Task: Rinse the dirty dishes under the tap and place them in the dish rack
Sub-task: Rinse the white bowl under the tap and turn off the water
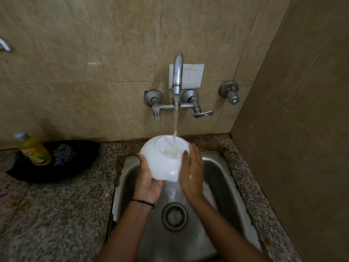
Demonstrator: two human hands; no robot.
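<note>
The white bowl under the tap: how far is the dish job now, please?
Done: nothing shows as finished; no rinsed dish or rack is in view. In hand: the tap runs onto the upturned base of the white bowl, held by the left hand, with the right hand flat against its side over the sink. Left: finish rinsing, then rack it.

The left grip has its fingers hidden under the upturned white bowl; only thumb & palm show, and the bowl's inside faces away, unseen. The right grip is motion-blurred, so fingertip contact w/ the bowl can't be judged. The yellow bottle has a label too blurred to read, a metal fitting is cut off at the left edge, and the sink & both forearms run off the bottom edge.
</note>
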